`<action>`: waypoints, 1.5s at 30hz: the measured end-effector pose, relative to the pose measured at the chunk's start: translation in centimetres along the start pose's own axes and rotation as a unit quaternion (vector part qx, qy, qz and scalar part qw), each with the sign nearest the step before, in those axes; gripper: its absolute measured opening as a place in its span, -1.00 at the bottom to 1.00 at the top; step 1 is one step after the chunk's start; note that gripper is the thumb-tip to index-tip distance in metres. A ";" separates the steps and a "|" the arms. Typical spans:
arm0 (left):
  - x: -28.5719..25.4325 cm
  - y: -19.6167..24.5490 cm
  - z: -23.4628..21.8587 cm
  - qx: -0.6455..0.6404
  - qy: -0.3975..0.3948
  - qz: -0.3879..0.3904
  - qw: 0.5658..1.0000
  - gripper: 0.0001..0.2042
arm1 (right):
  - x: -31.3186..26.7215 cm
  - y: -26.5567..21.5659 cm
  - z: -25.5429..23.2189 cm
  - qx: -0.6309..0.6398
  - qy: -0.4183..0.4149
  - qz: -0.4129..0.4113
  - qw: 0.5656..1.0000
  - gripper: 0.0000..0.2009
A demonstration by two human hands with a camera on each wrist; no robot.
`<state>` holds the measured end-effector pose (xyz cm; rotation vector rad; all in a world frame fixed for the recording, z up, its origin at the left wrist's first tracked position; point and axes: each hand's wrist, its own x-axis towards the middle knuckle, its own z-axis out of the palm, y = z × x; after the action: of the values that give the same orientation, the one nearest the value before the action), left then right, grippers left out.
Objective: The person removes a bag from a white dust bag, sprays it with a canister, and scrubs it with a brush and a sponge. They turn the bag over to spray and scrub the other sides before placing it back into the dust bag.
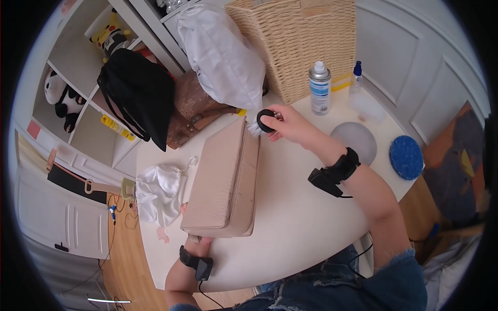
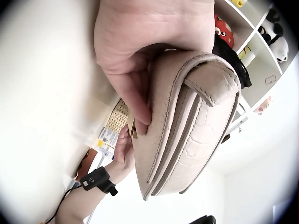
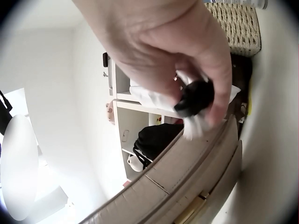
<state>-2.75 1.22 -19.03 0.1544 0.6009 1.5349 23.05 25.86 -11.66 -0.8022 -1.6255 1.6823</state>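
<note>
A beige leather handbag (image 1: pixel 220 176) with a flap and stitched edges is held tilted over the white table. My left hand (image 2: pixel 140 51) grips it at its near end; in the head view most of that hand is hidden behind the bag. In my right hand (image 1: pixel 288 124) is a small brush (image 1: pixel 266 120) with a round black handle and white bristles, pinched between thumb and fingers. The bristles are right at the bag's far top edge, as the right wrist view also shows. Part of a gold-coloured clasp (image 3: pixel 190 211) shows on the bag.
On the table (image 1: pixel 301 217) are a white satin pouch (image 1: pixel 161 192), a spray can (image 1: pixel 319 88), a small spray bottle (image 1: pixel 357 78), a grey disc (image 1: pixel 355 142) and a blue round pad (image 1: pixel 406 157). A wicker basket (image 1: pixel 301 46), white bag (image 1: pixel 220 57) and black bag (image 1: pixel 137 93) stand behind.
</note>
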 end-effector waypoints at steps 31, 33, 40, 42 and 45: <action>0.4 0.4 -1.7 0.078 0.020 0.062 0.995 -0.47 | -1.1 -0.6 0.2 -0.090 -0.101 -0.050 0.990 -0.70; 0.0 -0.1 0.7 0.080 0.050 0.055 0.994 -0.56 | -2.9 -3.2 0.5 -0.098 -0.154 -0.063 0.981 -0.70; -0.1 0.0 -2.3 0.176 0.082 0.115 0.974 -0.62 | -3.7 -4.7 0.4 -0.039 -0.360 -0.023 0.932 -0.64; 0.1 0.4 -2.5 0.082 0.017 0.065 0.994 -0.51 | -1.9 -3.0 -0.3 0.063 -0.265 0.020 0.962 -0.63; 0.6 0.9 -3.7 0.014 -0.040 0.028 0.999 -0.35 | -0.6 -0.8 -0.3 0.073 -0.062 0.026 0.995 -0.64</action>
<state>-5.32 0.87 -21.93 0.2547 0.5583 1.5679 23.66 25.52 -10.85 -0.6862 -1.5525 1.8973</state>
